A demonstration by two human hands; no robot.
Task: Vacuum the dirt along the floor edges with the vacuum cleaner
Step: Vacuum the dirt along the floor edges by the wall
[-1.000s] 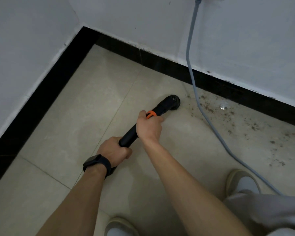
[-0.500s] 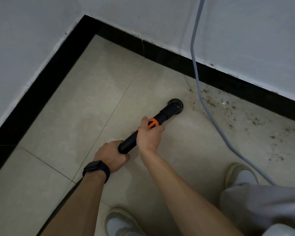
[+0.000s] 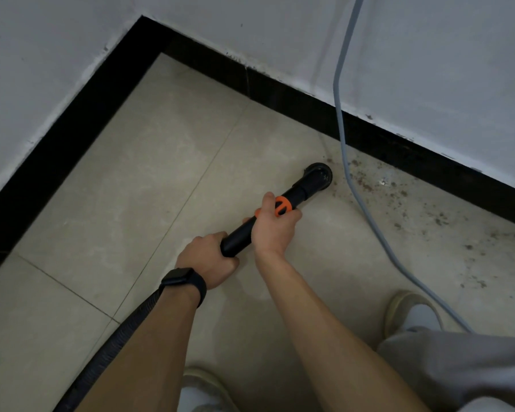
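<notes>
Gripping vac wand [image 3: 238, 237] 2-handed, fingers [image 3: 293, 217] curled round it: left hand [image 3: 205, 260] at rear for push, right hand [image 3: 272, 230] by orange collar [image 3: 283, 205] for steering. Keeping nozzle [image 3: 318, 176] down at dirt [image 3: 366, 185] nr skirting [image 3: 280, 93], just beside cable [image 3: 360, 200].

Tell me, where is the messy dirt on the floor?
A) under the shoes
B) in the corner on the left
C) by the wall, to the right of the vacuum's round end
C: the brown dirt is scattered on the tiles beside the black skirting, to the right of the round nozzle of the vacuum cleaner, around the grey cable.
</notes>
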